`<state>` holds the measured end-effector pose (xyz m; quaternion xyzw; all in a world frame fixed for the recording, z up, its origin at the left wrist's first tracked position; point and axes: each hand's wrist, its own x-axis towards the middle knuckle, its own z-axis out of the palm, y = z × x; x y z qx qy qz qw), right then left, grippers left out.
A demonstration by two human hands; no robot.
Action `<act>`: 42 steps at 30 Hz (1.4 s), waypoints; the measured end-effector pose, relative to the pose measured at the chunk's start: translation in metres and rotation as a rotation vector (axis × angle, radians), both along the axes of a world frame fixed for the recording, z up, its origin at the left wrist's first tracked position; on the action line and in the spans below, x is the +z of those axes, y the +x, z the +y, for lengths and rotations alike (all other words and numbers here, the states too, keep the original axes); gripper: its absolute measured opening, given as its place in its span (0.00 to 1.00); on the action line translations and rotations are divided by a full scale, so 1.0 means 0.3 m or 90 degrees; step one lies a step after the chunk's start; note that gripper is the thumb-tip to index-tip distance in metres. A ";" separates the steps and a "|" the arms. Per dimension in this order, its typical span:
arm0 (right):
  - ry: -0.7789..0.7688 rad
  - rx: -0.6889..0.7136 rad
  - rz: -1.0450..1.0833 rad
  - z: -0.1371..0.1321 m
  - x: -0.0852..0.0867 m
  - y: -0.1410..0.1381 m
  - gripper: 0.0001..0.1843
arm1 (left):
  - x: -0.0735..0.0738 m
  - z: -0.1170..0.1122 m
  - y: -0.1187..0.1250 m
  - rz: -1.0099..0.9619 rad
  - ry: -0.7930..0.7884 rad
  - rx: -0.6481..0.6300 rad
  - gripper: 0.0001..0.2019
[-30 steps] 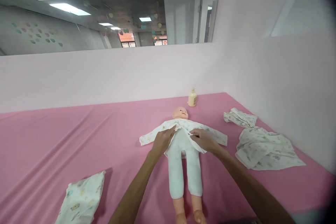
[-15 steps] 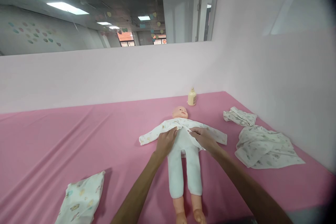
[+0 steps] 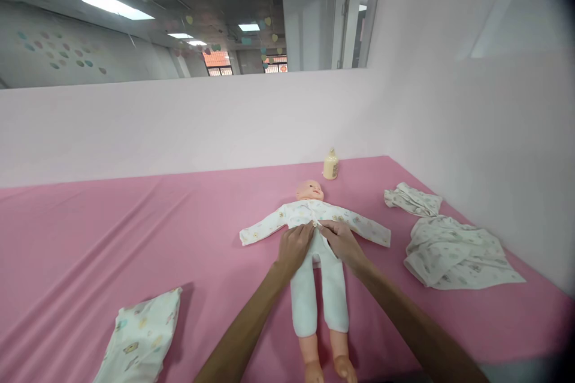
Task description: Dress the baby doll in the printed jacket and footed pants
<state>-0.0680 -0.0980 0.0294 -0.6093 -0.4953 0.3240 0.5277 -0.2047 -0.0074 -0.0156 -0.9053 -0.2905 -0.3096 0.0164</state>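
Note:
A baby doll (image 3: 309, 190) lies on its back with its head toward the wall and its bare feet toward me. It wears a white patterned baby shirt (image 3: 265, 228) with both sleeves spread out over its arms. My left hand (image 3: 296, 244) pinches one front edge of the shirt at the doll's chest. Close beside it, my right hand (image 3: 341, 242) pinches the other front edge, and the two edges meet between my fingertips. Below the hands the doll's white legs (image 3: 304, 302) show. Whatever fastener lies under the fingers is too small to make out.
A pale yellow pump bottle (image 3: 331, 166) stands behind the doll's head. Crumpled patterned cloths (image 3: 458, 254) lie at the right near the wall, and a folded patterned cloth (image 3: 141, 335) at the front left. All rest on a pink sheet (image 3: 215, 209).
Both hands have come closer together over the doll's chest. The shirt's front edges, apart before, now meet between them, covering more of the white body.

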 end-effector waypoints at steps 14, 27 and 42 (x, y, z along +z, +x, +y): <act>0.101 -0.026 -0.083 0.021 -0.061 0.016 0.16 | 0.020 -0.019 0.002 -0.094 -0.139 -0.031 0.14; 0.125 -0.062 0.064 0.069 -0.108 -0.038 0.16 | 0.084 -0.047 -0.003 -0.247 -0.528 -0.071 0.13; 0.204 -0.051 -0.153 0.052 -0.104 -0.035 0.11 | 0.100 -0.004 -0.032 -0.291 -0.731 -0.174 0.17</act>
